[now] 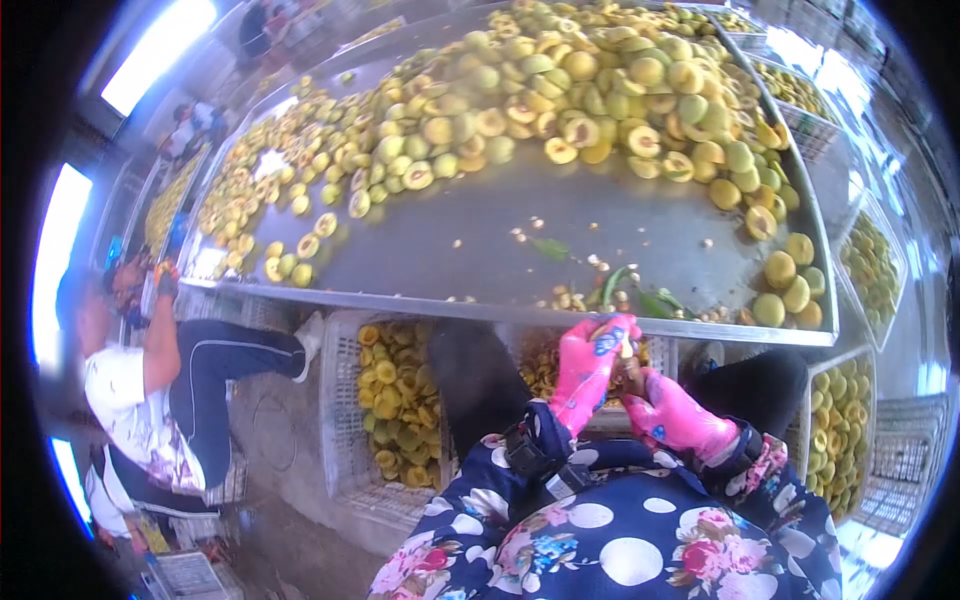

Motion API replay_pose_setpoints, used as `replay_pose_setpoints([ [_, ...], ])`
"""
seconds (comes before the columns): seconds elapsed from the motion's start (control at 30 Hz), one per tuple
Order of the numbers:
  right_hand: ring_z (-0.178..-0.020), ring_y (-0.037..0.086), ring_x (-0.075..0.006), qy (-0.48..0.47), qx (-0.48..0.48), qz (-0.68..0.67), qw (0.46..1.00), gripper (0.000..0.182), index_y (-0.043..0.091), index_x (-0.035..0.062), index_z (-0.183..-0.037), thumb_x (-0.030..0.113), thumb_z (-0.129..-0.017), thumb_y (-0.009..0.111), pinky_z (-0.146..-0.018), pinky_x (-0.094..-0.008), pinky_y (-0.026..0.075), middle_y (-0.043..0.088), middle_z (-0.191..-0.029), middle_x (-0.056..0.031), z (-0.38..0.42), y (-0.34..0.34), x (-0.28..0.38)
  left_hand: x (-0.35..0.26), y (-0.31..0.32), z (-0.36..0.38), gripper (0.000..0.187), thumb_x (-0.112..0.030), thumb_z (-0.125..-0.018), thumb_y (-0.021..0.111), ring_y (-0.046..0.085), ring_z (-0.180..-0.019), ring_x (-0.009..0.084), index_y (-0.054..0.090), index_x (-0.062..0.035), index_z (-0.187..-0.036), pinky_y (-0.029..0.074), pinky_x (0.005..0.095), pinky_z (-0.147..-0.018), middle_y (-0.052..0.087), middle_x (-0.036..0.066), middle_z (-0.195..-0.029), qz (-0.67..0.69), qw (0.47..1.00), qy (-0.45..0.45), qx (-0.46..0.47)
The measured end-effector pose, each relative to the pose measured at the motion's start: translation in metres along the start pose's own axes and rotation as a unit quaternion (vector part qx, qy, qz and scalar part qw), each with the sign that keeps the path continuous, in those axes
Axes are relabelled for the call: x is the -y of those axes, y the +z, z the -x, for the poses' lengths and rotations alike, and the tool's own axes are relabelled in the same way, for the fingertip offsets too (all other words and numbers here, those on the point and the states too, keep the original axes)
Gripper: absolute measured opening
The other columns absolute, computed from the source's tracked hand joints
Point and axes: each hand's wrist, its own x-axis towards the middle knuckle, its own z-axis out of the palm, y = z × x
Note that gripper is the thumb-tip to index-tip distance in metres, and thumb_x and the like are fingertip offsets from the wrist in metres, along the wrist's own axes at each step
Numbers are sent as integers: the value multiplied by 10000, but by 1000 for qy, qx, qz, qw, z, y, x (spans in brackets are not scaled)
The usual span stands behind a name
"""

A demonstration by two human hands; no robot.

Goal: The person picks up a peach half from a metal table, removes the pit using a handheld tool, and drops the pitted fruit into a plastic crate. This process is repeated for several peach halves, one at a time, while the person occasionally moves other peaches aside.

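Note:
My left hand, in a pink patterned glove, is closed at the front rim of the metal tray table. My right hand, in a matching glove, is closed just below and to the right of it. A small brown and pale thing shows between the two hands, too small and covered to name. Just beyond my fingers lie green leaves and small pale pits. Halved yellow-green stone fruits are heaped across the back of the tray. Below my hands, a container of fruit pieces is partly hidden.
A white crate of fruit halves stands left of my legs. More filled crates and stacked crates are at the right. A co-worker sits close on the left. The tray's raised metal rim runs in front of me.

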Motion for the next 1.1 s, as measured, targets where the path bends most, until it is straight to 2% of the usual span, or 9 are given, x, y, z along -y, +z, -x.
replay_pose_setpoints([
  [0.03, -402, 445, -86, 0, -36, 108, 993, 168, 436, 30, -1026, 118, -883, 434, -358, -236, 385, 453, -582, -3, -3, -1, -3, 1, -4, -2, 235, -157, -875, 586, 608, -760, 147, 603, 15, -1035, 517, 266, -692, 643, 110, -929, -13, 1000, -1, 24],
  [0.13, -398, 442, -90, 22, 42, -38, 998, 130, 439, 24, -946, 143, -893, 452, -362, -237, 387, 456, -584, -6, -7, -3, -5, -2, -9, 1, 247, -159, -878, 580, 611, -764, 153, 597, 30, -1036, 503, 258, -731, 646, 109, -916, -13, 1000, 1, 22],
  [0.23, -398, 449, -93, 54, 57, -144, 986, 114, 446, 63, -942, 133, -863, 488, -364, -219, 392, 467, -589, -13, -5, 5, 6, -7, -11, 1, 249, -176, -881, 570, 619, -771, 173, 598, 10, -1045, 535, 282, -649, 644, 119, -923, 5, 999, -37, 5],
  [0.3, -399, 453, -92, 48, 45, -140, 988, 131, 447, 64, -949, 138, -855, 502, -374, -218, 401, 471, -592, -12, -9, 9, 3, 1, -10, 3, 228, -168, -879, 567, 622, -757, 191, 593, -3, -1035, 546, 307, -593, 638, 133, -921, 61, 997, -17, -37],
  [0.43, -406, 470, -112, -8, -60, 164, 985, 150, 451, 36, -938, 139, -848, 511, -372, -245, 391, 460, -561, -19, -16, 8, -5, 8, -22, -1, 227, -163, -886, 553, 617, -793, 200, 593, 8, -1030, 535, 326, -677, 636, 136, -928, 45, 997, -55, -21],
  [0.57, -410, 479, -112, 56, 45, 36, 997, 159, 447, 38, -929, 155, -855, 523, -371, -245, 390, 476, -574, -24, -14, -1, -8, 11, -33, 0, 236, -170, -896, 536, 611, -830, 207, 592, 17, -1029, 514, 329, -733, 631, 141, -948, 26, 997, -65, 33],
  [0.67, -417, 476, -95, 59, 63, -67, 994, 178, 440, 49, -940, 195, -880, 521, -371, -221, 388, 477, -593, -11, -13, 0, -13, 7, -31, 3, 279, -201, -913, 511, 610, -840, 213, 571, 18, -1075, 512, 316, -720, 621, 153, -980, 13, 997, -71, 22],
  [0.83, -426, 462, -93, 22, 53, -95, 994, 208, 413, 26, -866, 221, -907, 472, -361, -237, 390, 477, -625, -30, -13, 3, -14, 2, -30, 1, 332, -264, -918, 513, 616, -779, 196, 567, 13, -1092, 517, 298, -689, 636, 138, -938, 111, 985, -130, 15],
  [1.1, -423, 470, -99, 4, 52, -202, 978, 184, 421, 44, -930, 221, -915, 469, -362, -230, 391, 475, -617, -26, -10, 15, -18, 8, -14, 8, 349, -300, -929, 478, 608, -713, 188, 559, 9, -1069, 522, 293, -601, 627, 130, -910, 100, 993, -55, -30],
])
